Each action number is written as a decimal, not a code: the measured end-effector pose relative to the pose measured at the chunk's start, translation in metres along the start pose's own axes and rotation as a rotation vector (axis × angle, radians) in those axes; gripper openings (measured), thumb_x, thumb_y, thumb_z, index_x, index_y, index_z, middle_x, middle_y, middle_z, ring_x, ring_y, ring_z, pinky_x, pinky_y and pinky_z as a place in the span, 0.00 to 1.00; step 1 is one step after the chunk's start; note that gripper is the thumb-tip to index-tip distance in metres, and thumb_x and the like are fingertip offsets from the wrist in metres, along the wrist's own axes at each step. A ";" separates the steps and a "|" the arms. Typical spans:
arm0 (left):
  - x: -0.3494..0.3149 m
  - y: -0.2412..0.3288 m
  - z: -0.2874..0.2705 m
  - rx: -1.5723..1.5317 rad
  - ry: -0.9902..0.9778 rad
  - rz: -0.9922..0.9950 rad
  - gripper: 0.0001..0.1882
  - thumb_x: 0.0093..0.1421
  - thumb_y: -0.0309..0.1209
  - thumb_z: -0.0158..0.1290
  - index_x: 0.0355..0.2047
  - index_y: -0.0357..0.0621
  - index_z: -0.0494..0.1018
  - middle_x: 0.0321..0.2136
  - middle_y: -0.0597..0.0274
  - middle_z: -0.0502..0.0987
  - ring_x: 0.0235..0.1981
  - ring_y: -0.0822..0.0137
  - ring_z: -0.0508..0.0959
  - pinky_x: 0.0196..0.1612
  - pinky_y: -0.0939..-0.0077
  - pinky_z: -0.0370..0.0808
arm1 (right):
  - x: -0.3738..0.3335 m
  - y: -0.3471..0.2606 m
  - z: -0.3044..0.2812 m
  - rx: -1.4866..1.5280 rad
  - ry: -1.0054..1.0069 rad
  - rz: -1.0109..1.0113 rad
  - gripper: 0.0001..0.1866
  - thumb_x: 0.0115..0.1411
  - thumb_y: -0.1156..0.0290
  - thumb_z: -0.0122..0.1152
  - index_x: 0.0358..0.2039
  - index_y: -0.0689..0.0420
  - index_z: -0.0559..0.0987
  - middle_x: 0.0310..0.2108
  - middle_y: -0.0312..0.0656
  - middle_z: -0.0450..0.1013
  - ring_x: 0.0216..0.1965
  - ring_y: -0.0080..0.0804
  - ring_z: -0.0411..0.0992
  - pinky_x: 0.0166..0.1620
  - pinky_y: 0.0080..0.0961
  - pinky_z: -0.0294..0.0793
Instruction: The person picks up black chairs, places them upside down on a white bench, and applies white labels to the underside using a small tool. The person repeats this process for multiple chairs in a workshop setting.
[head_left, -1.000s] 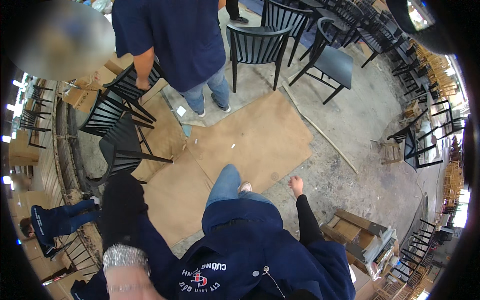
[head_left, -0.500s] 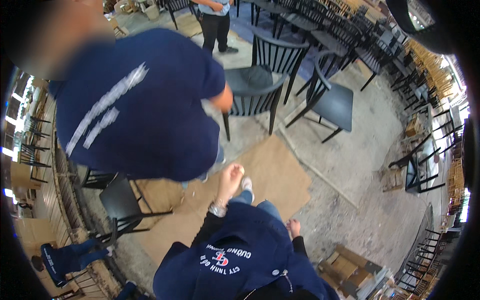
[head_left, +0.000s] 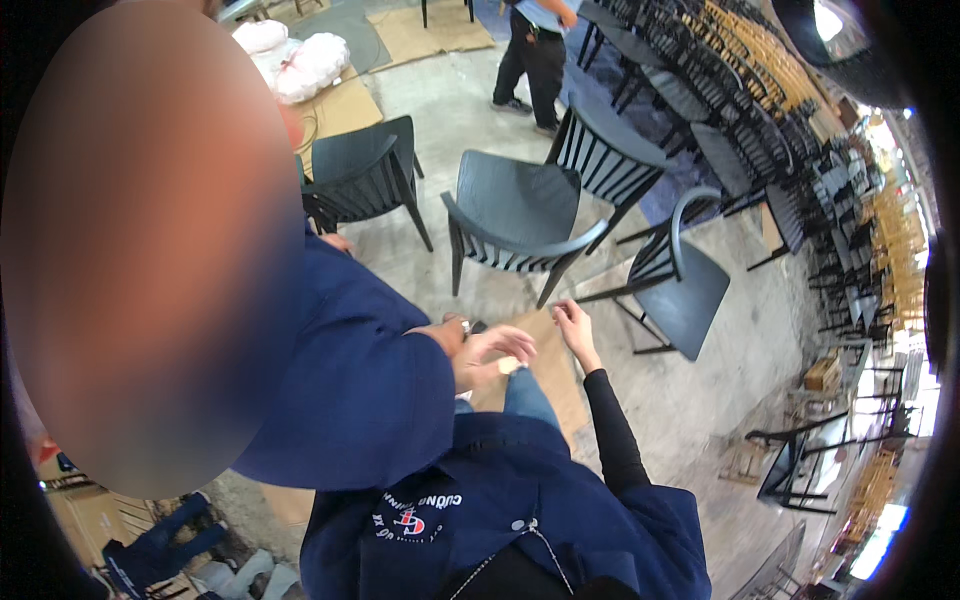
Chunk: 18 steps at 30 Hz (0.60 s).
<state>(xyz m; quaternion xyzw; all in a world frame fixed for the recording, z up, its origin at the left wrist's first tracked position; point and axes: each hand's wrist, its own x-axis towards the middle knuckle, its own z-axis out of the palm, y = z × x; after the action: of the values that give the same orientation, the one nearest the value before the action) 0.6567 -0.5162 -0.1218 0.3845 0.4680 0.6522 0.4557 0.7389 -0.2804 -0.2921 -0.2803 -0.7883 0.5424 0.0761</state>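
My left hand point(head_left: 497, 352) is in front of my legs, its wrist hidden behind a co-worker's sleeve. A small pale yellow piece point(head_left: 511, 366), too small to name, is held at its underside. My right hand point(head_left: 574, 328) reaches forward with bent fingers, near the leg end of a black chair point(head_left: 684, 305); whether they hold anything is hidden. Ahead of my hands stands another black wooden chair point(head_left: 520, 197) with a curved, spindled back.
A co-worker in a dark blue shirt point(head_left: 345, 370) leans in close at left. Another black chair point(head_left: 360, 170) stands beyond. Brown cardboard point(head_left: 560, 385) covers floor by my feet. Another person point(head_left: 535, 65) stands ahead near rows of black chairs point(head_left: 720, 150). White bags point(head_left: 312, 68) lie far left.
My view has shifted. My right hand has moved from my side to forward near the chair. The co-worker has come closer, now covering my left forearm. The pale piece stays with my left hand.
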 end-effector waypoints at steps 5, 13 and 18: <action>0.006 -0.016 0.004 -0.108 0.358 0.170 0.14 0.56 0.25 0.48 0.44 0.40 0.68 0.38 0.64 0.73 0.40 0.75 0.72 0.46 0.79 0.67 | 0.045 0.025 -0.027 -0.176 0.001 -0.075 0.13 0.56 0.64 0.52 0.33 0.63 0.74 0.27 0.50 0.75 0.31 0.42 0.74 0.36 0.30 0.72; 0.017 -0.079 0.061 -0.055 0.583 -0.069 0.10 0.59 0.26 0.48 0.41 0.38 0.68 0.36 0.65 0.73 0.39 0.76 0.72 0.44 0.80 0.69 | -0.030 0.143 -0.022 -0.179 -0.296 0.227 0.14 0.55 0.64 0.51 0.31 0.63 0.76 0.23 0.44 0.75 0.25 0.31 0.75 0.31 0.28 0.72; 0.034 -0.103 0.071 -0.091 0.742 -0.119 0.09 0.60 0.27 0.48 0.40 0.37 0.68 0.33 0.67 0.72 0.35 0.78 0.72 0.40 0.82 0.70 | -0.037 0.161 -0.013 -0.196 -0.419 0.238 0.15 0.55 0.63 0.51 0.34 0.61 0.76 0.25 0.45 0.76 0.27 0.33 0.76 0.33 0.29 0.73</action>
<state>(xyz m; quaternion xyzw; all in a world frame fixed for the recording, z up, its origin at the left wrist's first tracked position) 0.7366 -0.4500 -0.1995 0.0737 0.5933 0.7397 0.3089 0.8329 -0.2485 -0.4245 -0.2587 -0.7972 0.5147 -0.1806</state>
